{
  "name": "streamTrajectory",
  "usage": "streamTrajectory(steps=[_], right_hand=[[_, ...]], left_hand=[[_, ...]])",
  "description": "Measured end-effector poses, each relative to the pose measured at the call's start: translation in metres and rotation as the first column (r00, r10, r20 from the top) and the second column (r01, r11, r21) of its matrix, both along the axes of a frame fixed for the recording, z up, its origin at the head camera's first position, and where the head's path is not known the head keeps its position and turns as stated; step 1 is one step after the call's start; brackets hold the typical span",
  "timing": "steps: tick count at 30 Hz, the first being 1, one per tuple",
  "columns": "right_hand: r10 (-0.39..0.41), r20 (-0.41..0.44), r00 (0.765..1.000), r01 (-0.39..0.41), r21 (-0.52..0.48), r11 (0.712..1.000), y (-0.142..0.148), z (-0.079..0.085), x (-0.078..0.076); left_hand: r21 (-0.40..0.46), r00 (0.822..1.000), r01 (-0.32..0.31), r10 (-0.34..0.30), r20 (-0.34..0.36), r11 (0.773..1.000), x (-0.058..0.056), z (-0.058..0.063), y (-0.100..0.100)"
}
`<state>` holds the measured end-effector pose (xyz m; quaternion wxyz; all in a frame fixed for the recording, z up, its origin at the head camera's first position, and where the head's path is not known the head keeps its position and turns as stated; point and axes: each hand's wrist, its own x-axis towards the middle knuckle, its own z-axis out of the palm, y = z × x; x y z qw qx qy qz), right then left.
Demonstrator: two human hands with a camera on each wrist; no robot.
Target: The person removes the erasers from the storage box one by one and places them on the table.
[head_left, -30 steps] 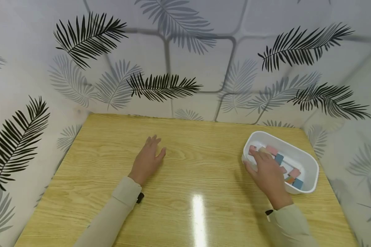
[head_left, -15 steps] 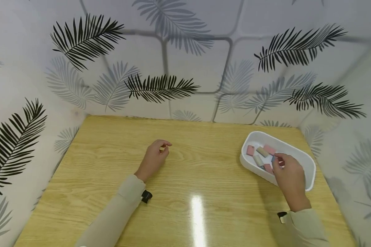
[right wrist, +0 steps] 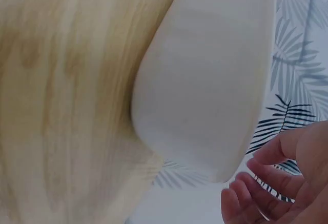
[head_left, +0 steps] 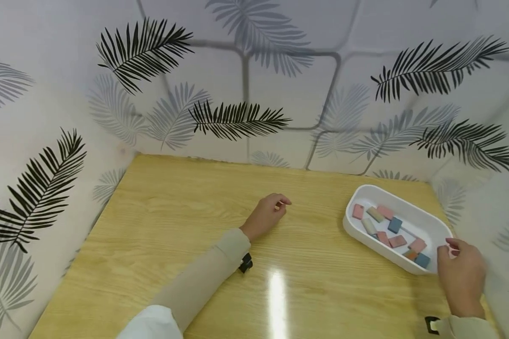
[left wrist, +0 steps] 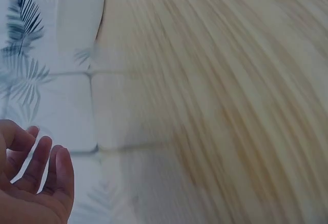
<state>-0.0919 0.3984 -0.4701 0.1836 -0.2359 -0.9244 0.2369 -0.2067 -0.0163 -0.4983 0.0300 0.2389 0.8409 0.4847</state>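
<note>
A right grip (head_left: 462, 275), loosely curled and seemingly empty, hangs close by a white tub (head_left: 375, 244) of coloured blocks (head_left: 397, 241) on the tabletop (head_left: 195, 197), where a stray knock could spill them, while the empty left grip (head_left: 264, 216) hovers well apart.

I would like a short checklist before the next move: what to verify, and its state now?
1. Left hand empty: ok.
2. Right hand empty: ok, nothing visible in it.
3. White tub upright on the wooden table: ok.
4. Visible small blocks inside the tub: ok.
5. Blocks neatly arranged: not ok, scattered, colours mixed.
6. Right hand clear of the tub: cannot tell.
</note>
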Motion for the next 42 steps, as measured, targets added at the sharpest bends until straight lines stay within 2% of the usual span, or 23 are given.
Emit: streamTrajectory(steps=[3,5,7,9,12,14,17,19,22,26,29,33,36,42], right_hand=[[-0.047,-0.054,0.997,0.047,-0.004,0.999,0.01,-0.002,0.002],[-0.075,-0.057,0.996,0.075,-0.01,0.997,0.014,-0.002,0.003],[-0.107,-0.027,0.994,0.106,-0.028,0.994,0.018,-0.002,0.004],[-0.118,0.015,0.993,0.119,-0.04,0.992,0.019,-0.002,0.005],[-0.105,0.061,0.993,0.108,-0.055,0.993,0.02,-0.002,0.006],[-0.081,0.076,0.994,0.085,-0.054,0.995,0.018,-0.004,0.005],[-0.057,0.087,0.995,0.061,-0.045,0.997,0.018,-0.006,0.002],[-0.049,0.097,0.994,0.052,-0.037,0.998,0.018,-0.007,0.001],[-0.055,0.122,0.991,0.061,-0.046,0.997,0.018,-0.006,0.0],[-0.07,0.147,0.987,0.079,-0.06,0.995,0.017,-0.005,0.001],[-0.061,0.153,0.986,0.07,-0.055,0.996,0.019,-0.007,0.003],[-0.048,0.136,0.99,0.056,-0.052,0.997,0.022,-0.011,0.001],[-0.063,0.123,0.99,0.072,-0.072,0.995,0.025,-0.014,-0.003],[-0.083,0.146,0.986,0.104,-0.142,0.984,0.028,-0.01,-0.002]], left_hand=[[-0.024,0.997,0.072,-0.072,0.013,0.997,-0.002,-0.003,0.03],[-0.02,0.991,0.128,-0.127,0.029,0.992,-0.002,-0.008,0.049],[-0.006,0.985,0.165,-0.165,0.051,0.986,-0.002,-0.011,0.067],[0.017,0.983,0.168,-0.169,0.068,0.986,-0.002,-0.016,0.082],[0.072,0.985,0.115,-0.123,0.12,0.991,-0.002,-0.02,0.099],[0.125,0.978,0.057,-0.081,0.191,0.991,-0.001,-0.023,0.105],[0.233,0.949,-0.01,-0.065,0.31,0.972,0.0,-0.023,0.114],[0.29,0.93,-0.041,-0.069,0.361,0.956,0.0,-0.022,0.121],[0.336,0.921,-0.061,-0.076,0.381,0.94,-0.002,-0.021,0.13],[0.343,0.914,-0.099,-0.051,0.402,0.934,-0.006,-0.025,0.142],[0.421,0.873,-0.182,-0.051,0.485,0.889,-0.006,-0.026,0.151],[0.507,0.824,-0.298,-0.05,0.565,0.809,-0.004,-0.02,0.159],[0.507,0.814,-0.33,-0.032,0.58,0.797,-0.002,-0.013,0.161],[0.528,0.772,-0.366,-0.067,0.632,0.766,-0.002,-0.008,0.165]])
